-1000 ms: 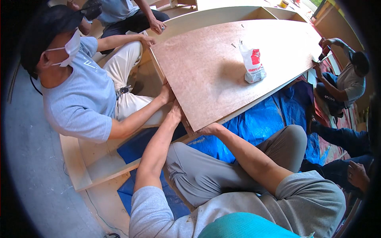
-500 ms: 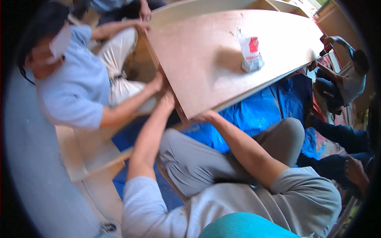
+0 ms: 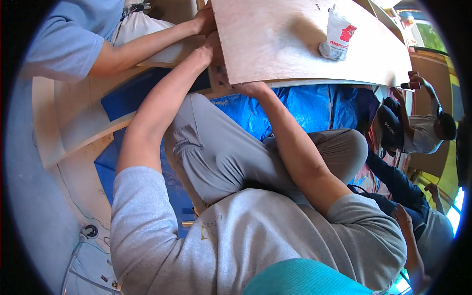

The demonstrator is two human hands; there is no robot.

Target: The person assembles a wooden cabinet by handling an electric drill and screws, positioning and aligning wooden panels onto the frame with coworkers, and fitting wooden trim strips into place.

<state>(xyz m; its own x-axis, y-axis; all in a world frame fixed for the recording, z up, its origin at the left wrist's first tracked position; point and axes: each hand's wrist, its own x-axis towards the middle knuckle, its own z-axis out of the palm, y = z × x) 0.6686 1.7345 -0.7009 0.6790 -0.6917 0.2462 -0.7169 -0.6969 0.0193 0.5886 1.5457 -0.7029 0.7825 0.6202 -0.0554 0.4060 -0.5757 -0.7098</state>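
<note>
Far left: co-worker in a blue shirt [image 3: 73, 34], their forearm running right, their hand [image 3: 204, 20] resting on the left edge of the plywood sheet [image 3: 275, 39], just above my own.

Below that arm a pale wooden board [image 3: 78, 118] lies on the floor, with a blue mat [image 3: 132, 93] over part of it. A cable [image 3: 86, 231] sits on the floor at lower left.

My left hand [image 3: 204, 51] is at the plywood sheet's near-left corner, fingers curled tight against the edge; the fingertips go under the sheet, so I can't tell how firmly it grips. My grey sleeve and forearm run up to it.

My right hand [image 3: 250, 88] is on the sheet's near edge, just right of that corner, fingers hooked under the edge, thumb side showing. The grip looks closed on the edge.

The sheet is large and light brown, and spans the top of the view from my hands to the far right. My grey-trousered knees are below its near edge, with a blue tarp [image 3: 305, 105] under it.

A white plastic bag [image 3: 337, 37] with red print sits on the sheet, toward its right part, well apart from my hands.

Far right: another person in a white shirt [image 3: 418, 132] holds the sheet's right corner with a raised hand [image 3: 415, 78]. A further person's hand [image 3: 403, 219] shows at lower right.
</note>
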